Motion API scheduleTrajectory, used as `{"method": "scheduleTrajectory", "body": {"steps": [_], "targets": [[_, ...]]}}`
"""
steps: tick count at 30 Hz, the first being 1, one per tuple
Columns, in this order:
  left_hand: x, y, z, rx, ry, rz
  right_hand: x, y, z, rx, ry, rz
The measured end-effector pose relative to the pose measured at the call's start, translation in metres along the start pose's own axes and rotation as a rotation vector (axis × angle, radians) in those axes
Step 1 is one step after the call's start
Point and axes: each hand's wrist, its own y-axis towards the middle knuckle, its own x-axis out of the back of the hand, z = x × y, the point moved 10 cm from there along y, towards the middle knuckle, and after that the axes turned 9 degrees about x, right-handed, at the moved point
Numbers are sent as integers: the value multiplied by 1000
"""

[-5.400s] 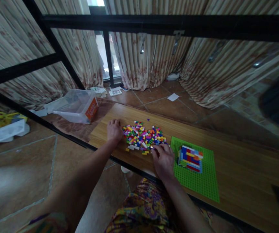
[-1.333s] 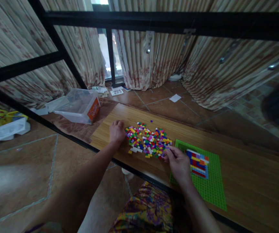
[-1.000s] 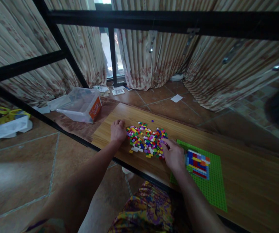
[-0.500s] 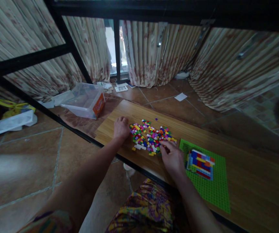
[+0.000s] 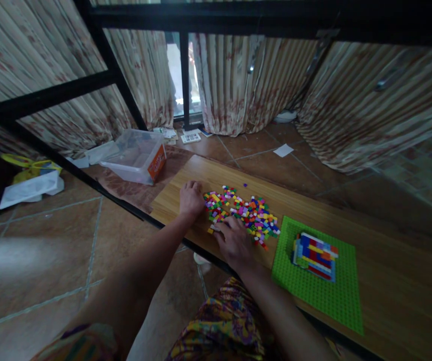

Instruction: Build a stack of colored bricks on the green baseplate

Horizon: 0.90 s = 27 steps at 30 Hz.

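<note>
Many small coloured toy bricks (image 5: pixel 259 216) lie in a loose pile on the wooden tabletop (image 5: pixel 234 175). My left hand (image 5: pixel 192 199) rests at the pile's left edge with its fingers curled under; whatever they may hold is hidden. Over the near side of the pile, my right hand (image 5: pixel 234 241) has its thumb and forefinger closed about a white toy brick (image 5: pixel 213 227), mostly covered by the fingers. To the right lies a green baseplate (image 5: pixel 327 308), bearing a block of stacked bricks (image 5: pixel 315 256) in blue, red, yellow and white.
A clear plastic box (image 5: pixel 129 160) with an orange label stands beyond the table's left end. Dark metal bars (image 5: pixel 61 93) cross the view at left and top. Papers (image 5: pixel 283 150) lie on the tiled floor before the striped curtains (image 5: pixel 225 85).
My right hand has moved left, from the pile's right side to the white bricks at its near left edge. My left hand stays by the pile. The view has shifted slightly.
</note>
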Motion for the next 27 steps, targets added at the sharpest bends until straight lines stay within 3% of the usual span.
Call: {"method": "scheduleTrajectory", "body": {"steps": [7, 15, 27], "targets": [[2, 1, 0, 0, -7, -11, 0, -5, -9, -31, -62, -7], [2, 1, 0, -6, 9, -11, 15, -24, -25, -42, 14, -53], [2, 2, 1, -5, 6, -8, 6, -9, -24, -84, -145, -17]]}}
